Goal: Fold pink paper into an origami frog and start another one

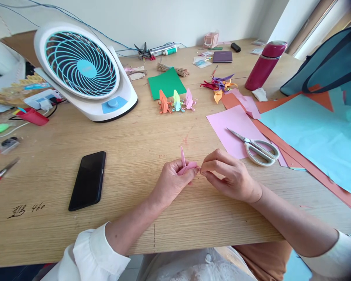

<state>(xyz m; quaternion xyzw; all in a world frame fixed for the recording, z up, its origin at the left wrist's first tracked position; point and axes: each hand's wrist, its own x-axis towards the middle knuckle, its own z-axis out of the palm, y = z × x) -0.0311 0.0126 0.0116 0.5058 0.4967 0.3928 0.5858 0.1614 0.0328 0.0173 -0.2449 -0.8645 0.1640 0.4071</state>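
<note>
A pink folded-paper figure (187, 168) is pinched between the thumb and fingers of my left hand (174, 179). One narrow point of it stands up above the fingers. My right hand (229, 175) has its thumb and fingertips closed at the figure's right tip; the fingers hide most of that end. Beyond the hands stand three small finished paper figures, an orange one (163, 102), a green and blue one (177, 101) and a pink one (189, 100). Scissors (259, 149) with pale handles lie right of my right hand, on a pink paper sheet (231, 123).
A white fan (128, 93) stands at the back left, and a black phone (87, 180) lies left of my hands. Large blue paper (316, 136) covers the right side near a red bottle (265, 64). Green paper (166, 82) and folded paper cranes (219, 84) lie further back.
</note>
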